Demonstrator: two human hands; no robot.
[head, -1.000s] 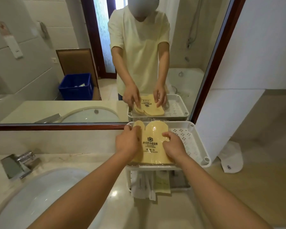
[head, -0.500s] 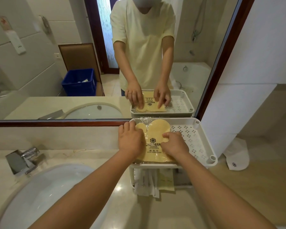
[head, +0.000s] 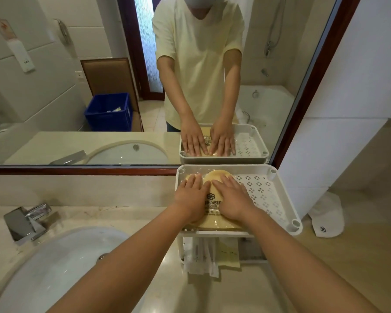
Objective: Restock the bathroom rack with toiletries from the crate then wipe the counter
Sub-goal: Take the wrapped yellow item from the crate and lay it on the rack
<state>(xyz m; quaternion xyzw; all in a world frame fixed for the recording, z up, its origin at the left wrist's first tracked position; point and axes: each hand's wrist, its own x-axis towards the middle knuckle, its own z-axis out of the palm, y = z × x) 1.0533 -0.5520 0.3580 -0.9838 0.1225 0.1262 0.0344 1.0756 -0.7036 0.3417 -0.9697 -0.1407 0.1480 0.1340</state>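
A white two-tier plastic rack point(head: 269, 199) stands on the counter against the mirror. On the left half of its top tray lies a yellow packet wrapped in clear plastic point(head: 212, 204), with a dark printed logo. My left hand point(head: 191, 196) and my right hand point(head: 231, 198) both press flat on the packet, fingers straight and pointing toward the mirror. Several white and yellow sachets point(head: 209, 256) sit on the rack's lower shelf and stick out toward me.
A sink basin point(head: 54, 267) with a chrome tap point(head: 26, 222) lies to the left on the beige counter point(head: 212, 294). A white pouch point(head: 326, 216) lies right of the rack. The mirror reflects a blue crate point(head: 110, 111) behind me.
The packet was held tilted by its sides and has been laid flat in the top tray. My fingers have straightened and both palms now press down on it.
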